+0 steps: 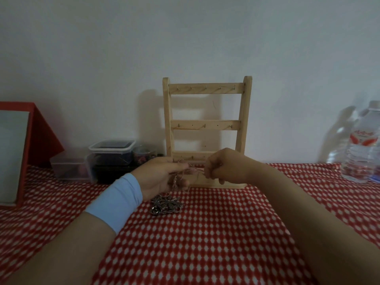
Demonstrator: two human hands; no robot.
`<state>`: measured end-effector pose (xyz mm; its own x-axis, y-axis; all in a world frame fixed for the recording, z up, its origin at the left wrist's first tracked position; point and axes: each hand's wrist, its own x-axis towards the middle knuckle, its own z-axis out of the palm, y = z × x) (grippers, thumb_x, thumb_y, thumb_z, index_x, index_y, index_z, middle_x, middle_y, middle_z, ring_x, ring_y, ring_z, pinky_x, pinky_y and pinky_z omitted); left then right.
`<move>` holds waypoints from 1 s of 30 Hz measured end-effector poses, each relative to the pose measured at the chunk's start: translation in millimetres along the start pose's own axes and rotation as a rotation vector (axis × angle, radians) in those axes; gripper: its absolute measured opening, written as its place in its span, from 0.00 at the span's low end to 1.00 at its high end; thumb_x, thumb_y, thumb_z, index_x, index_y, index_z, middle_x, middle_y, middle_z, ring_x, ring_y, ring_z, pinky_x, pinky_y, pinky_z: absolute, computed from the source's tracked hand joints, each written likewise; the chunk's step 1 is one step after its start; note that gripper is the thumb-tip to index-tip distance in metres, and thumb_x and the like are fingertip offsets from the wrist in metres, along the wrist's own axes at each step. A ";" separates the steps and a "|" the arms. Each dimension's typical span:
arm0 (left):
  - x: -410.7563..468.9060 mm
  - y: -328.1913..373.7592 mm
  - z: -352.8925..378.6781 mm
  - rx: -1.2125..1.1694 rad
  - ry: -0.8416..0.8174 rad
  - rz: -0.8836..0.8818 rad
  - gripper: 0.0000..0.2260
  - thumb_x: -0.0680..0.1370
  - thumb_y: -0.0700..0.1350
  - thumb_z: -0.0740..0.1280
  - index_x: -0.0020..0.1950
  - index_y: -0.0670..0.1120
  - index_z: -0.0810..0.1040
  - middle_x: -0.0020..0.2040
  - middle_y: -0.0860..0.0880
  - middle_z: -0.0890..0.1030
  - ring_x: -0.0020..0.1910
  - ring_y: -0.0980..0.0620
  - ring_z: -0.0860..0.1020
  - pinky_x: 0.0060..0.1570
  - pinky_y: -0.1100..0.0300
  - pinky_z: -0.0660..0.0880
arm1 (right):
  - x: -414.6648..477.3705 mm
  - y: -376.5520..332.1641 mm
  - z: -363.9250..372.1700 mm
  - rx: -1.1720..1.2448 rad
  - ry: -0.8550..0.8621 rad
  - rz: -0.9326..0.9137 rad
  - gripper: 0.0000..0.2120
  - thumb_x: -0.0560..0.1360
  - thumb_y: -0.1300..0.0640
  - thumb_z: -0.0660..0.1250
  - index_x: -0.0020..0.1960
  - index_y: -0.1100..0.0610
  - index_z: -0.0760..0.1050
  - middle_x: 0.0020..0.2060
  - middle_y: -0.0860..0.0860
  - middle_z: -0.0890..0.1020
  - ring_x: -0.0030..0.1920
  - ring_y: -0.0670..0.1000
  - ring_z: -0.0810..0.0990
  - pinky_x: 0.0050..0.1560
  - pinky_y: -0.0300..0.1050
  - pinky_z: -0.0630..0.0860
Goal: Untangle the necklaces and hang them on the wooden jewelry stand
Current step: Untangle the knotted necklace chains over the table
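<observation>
A wooden jewelry stand [206, 124] with three hooked rails stands upright against the wall; no necklace hangs on it. In front of its base, my left hand [162, 177] pinches silver necklace chains, and my right hand [224, 166] pinches a thin strand pulled out from them. The two hands are close together, with the strand stretched between them. A tangled clump of silver necklaces [166, 204] with a leaf-shaped pendant dangles from my left hand and rests on the red checked cloth [205, 233]. A light blue band wraps my left wrist.
Stacked clear plastic boxes [111, 159] and a small jar [145, 154] sit left of the stand. A red-framed mirror [14, 155] leans at the far left. A plastic water bottle [362, 145] stands at the right edge.
</observation>
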<state>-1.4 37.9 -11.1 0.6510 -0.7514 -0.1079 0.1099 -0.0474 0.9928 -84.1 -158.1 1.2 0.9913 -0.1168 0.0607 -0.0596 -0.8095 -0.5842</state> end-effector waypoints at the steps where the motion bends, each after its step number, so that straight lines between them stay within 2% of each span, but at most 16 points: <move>1: -2.3 4.0 0.0 0.013 -0.010 -0.022 0.11 0.79 0.40 0.65 0.60 0.39 0.78 0.49 0.40 0.84 0.34 0.50 0.80 0.33 0.59 0.80 | -0.2 -0.6 0.6 -0.021 -0.011 -0.008 0.15 0.77 0.67 0.68 0.41 0.49 0.85 0.43 0.46 0.85 0.37 0.44 0.81 0.39 0.36 0.80; 4: -6.9 10.7 1.9 -0.008 -0.008 -0.055 0.08 0.80 0.39 0.64 0.55 0.35 0.78 0.40 0.39 0.83 0.34 0.48 0.82 0.31 0.58 0.80 | -1.6 -5.1 3.7 -0.066 -0.034 -0.038 0.14 0.78 0.64 0.68 0.46 0.47 0.87 0.48 0.43 0.85 0.41 0.42 0.80 0.36 0.28 0.74; 6: -6.4 12.8 3.1 -0.081 -0.001 -0.055 0.08 0.81 0.40 0.62 0.52 0.36 0.77 0.36 0.40 0.81 0.33 0.48 0.82 0.30 0.59 0.80 | -2.9 -7.8 6.2 -0.074 -0.044 -0.048 0.14 0.79 0.63 0.67 0.49 0.47 0.87 0.49 0.45 0.85 0.41 0.44 0.81 0.37 0.30 0.76; 10: -0.5 10.9 8.1 -0.321 0.026 0.005 0.08 0.82 0.35 0.59 0.48 0.36 0.76 0.41 0.40 0.82 0.40 0.47 0.85 0.39 0.58 0.83 | -7.0 -13.0 9.1 -0.009 -0.079 -0.059 0.11 0.78 0.58 0.67 0.53 0.48 0.86 0.52 0.46 0.85 0.50 0.47 0.83 0.51 0.39 0.79; 13: 2.7 7.1 11.4 -0.451 0.035 0.017 0.09 0.81 0.32 0.56 0.45 0.39 0.73 0.47 0.38 0.80 0.45 0.45 0.84 0.41 0.55 0.83 | -8.2 -16.6 11.1 0.069 -0.113 -0.064 0.08 0.75 0.46 0.72 0.50 0.48 0.85 0.46 0.47 0.87 0.50 0.46 0.84 0.56 0.46 0.79; 15: 3.2 6.9 11.1 -0.493 0.035 0.005 0.09 0.81 0.31 0.56 0.46 0.40 0.72 0.50 0.37 0.78 0.46 0.43 0.85 0.42 0.53 0.83 | -7.4 -18.3 14.8 0.084 -0.059 -0.084 0.11 0.72 0.43 0.75 0.49 0.48 0.84 0.44 0.47 0.87 0.47 0.46 0.84 0.54 0.45 0.80; 18: 1.0 10.2 8.5 -0.475 0.026 -0.005 0.09 0.80 0.30 0.56 0.45 0.40 0.72 0.50 0.36 0.79 0.48 0.42 0.85 0.45 0.51 0.83 | -4.4 -17.6 20.5 0.104 0.045 -0.100 0.10 0.74 0.48 0.75 0.49 0.55 0.85 0.40 0.52 0.87 0.43 0.51 0.85 0.48 0.46 0.81; 19: -0.4 11.6 7.2 -0.469 0.013 -0.017 0.09 0.80 0.30 0.56 0.45 0.40 0.72 0.51 0.36 0.80 0.49 0.41 0.84 0.47 0.50 0.83 | -3.4 -15.8 20.9 0.106 0.049 -0.100 0.09 0.75 0.51 0.74 0.49 0.55 0.86 0.39 0.52 0.86 0.41 0.51 0.84 0.45 0.44 0.81; 21: -3.3 14.1 2.9 -0.397 -0.003 -0.032 0.09 0.80 0.31 0.57 0.44 0.40 0.73 0.52 0.35 0.81 0.51 0.41 0.84 0.48 0.50 0.82 | -3.0 -13.5 19.7 0.084 0.058 -0.080 0.07 0.76 0.52 0.73 0.49 0.55 0.87 0.34 0.47 0.85 0.33 0.44 0.82 0.39 0.37 0.77; 23: -4.0 14.6 -1.1 -0.187 0.052 -0.037 0.08 0.80 0.31 0.59 0.45 0.38 0.75 0.53 0.36 0.83 0.50 0.43 0.84 0.46 0.53 0.83 | -3.2 -11.7 17.5 0.088 0.111 -0.032 0.08 0.77 0.52 0.72 0.48 0.55 0.87 0.29 0.45 0.82 0.27 0.39 0.77 0.33 0.32 0.72; 25: -3.1 12.7 -4.1 -0.036 0.141 -0.033 0.08 0.79 0.30 0.62 0.44 0.38 0.78 0.47 0.39 0.84 0.45 0.47 0.85 0.40 0.57 0.83 | -1.9 -10.7 17.4 0.115 0.181 0.010 0.10 0.79 0.53 0.69 0.45 0.56 0.86 0.30 0.49 0.83 0.28 0.41 0.78 0.30 0.33 0.73; 27: -1.0 10.2 -5.2 0.024 0.196 -0.013 0.10 0.78 0.30 0.63 0.41 0.39 0.79 0.43 0.41 0.84 0.42 0.48 0.83 0.35 0.60 0.82 | -0.2 -11.1 20.0 0.122 0.234 0.019 0.14 0.80 0.53 0.66 0.40 0.54 0.85 0.31 0.53 0.83 0.29 0.46 0.78 0.32 0.35 0.75; 30: 3.2 6.5 -5.2 0.023 0.254 -0.009 0.09 0.79 0.32 0.62 0.42 0.39 0.80 0.45 0.41 0.82 0.39 0.49 0.81 0.34 0.60 0.80 | 1.1 -11.5 22.7 0.120 0.308 0.011 0.17 0.82 0.53 0.64 0.38 0.56 0.82 0.24 0.46 0.80 0.23 0.44 0.74 0.27 0.33 0.72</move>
<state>5.4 38.7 -5.2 0.8184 -0.5611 -0.1238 0.1017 -0.0706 0.9923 -79.7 -135.9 -10.3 0.9077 -0.3080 0.2851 -0.0373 -0.7358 -0.6762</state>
